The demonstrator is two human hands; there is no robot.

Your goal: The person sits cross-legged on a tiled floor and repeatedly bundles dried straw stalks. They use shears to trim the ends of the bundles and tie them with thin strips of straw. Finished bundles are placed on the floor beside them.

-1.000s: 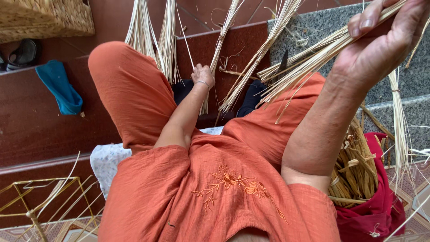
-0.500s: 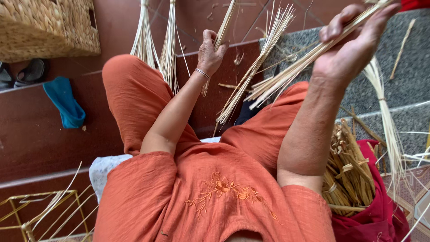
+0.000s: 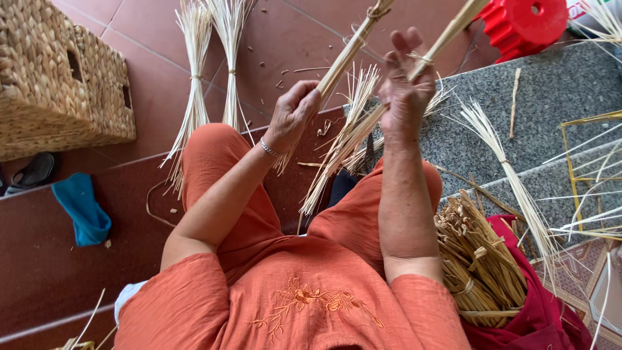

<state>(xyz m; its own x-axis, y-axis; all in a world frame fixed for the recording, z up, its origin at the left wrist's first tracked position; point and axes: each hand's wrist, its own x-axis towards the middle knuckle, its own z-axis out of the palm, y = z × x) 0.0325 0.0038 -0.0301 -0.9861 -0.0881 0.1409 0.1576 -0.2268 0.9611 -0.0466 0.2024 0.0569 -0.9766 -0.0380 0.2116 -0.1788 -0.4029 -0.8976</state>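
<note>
I sit in orange clothes with both arms raised in front of me. My left hand [image 3: 293, 115] grips a tied bundle of pale straw stalks [image 3: 343, 65] that slants up to the right. My right hand [image 3: 405, 91] holds a second straw bundle [image 3: 447, 32], also slanting up right, its loose ends fanning down between my knees. The two hands are close together, the bundles nearly parallel. A bracelet is on my left wrist.
Two more tied straw bundles [image 3: 197, 78] lie on the red tile floor ahead. A woven basket [image 3: 58, 78] stands at far left, a blue cloth [image 3: 81, 207] below it. Thick reeds [image 3: 479, 259] rest on a dark red cloth at right, with a red plastic stool [image 3: 525, 23] on the grey stone step.
My left hand has risen from between my knees and closed on a straw bundle. My right hand has moved left toward it. The view has tilted further forward.
</note>
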